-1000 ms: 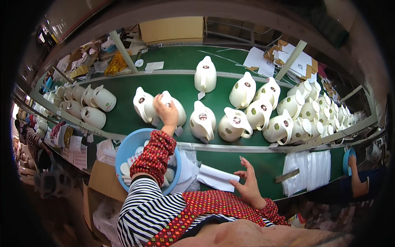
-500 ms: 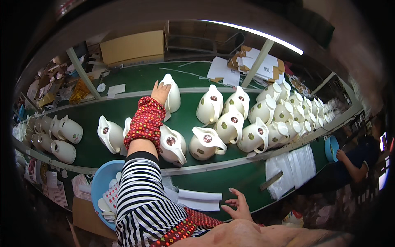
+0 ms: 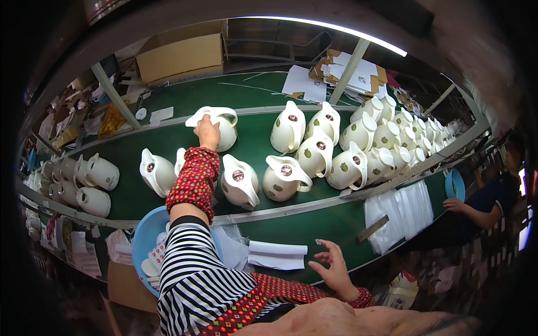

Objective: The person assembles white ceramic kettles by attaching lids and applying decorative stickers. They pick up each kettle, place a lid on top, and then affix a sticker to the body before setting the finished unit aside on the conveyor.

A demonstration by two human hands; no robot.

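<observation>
At the far side of the green bench, my left hand (image 3: 208, 134) grips the upper part of a cream thermos jug (image 3: 226, 135). Its spout points left and its handle arches up at the right. Below my left forearm's reach stand more such jugs: one (image 3: 159, 173) to the left, one mostly hidden behind my red sleeve, and one (image 3: 240, 182) to the right with a shiny round opening on top. My right hand (image 3: 334, 267) is raised over the near bench, fingers spread, holding nothing. Beside it lies a white sheet (image 3: 277, 255).
Rows of cream jugs (image 3: 386, 137) extend to the right; others (image 3: 94, 203) stand at left. A blue basin (image 3: 144, 238) with white discs sits under my left arm. Plastic bags (image 3: 399, 210) lie near right. A co-worker's hand (image 3: 455, 205) is close to another blue basin (image 3: 457, 183).
The jug under my left hand has turned, so its spout now points left and its handle shows at the right. My right hand has lifted slightly and its fingers have spread.
</observation>
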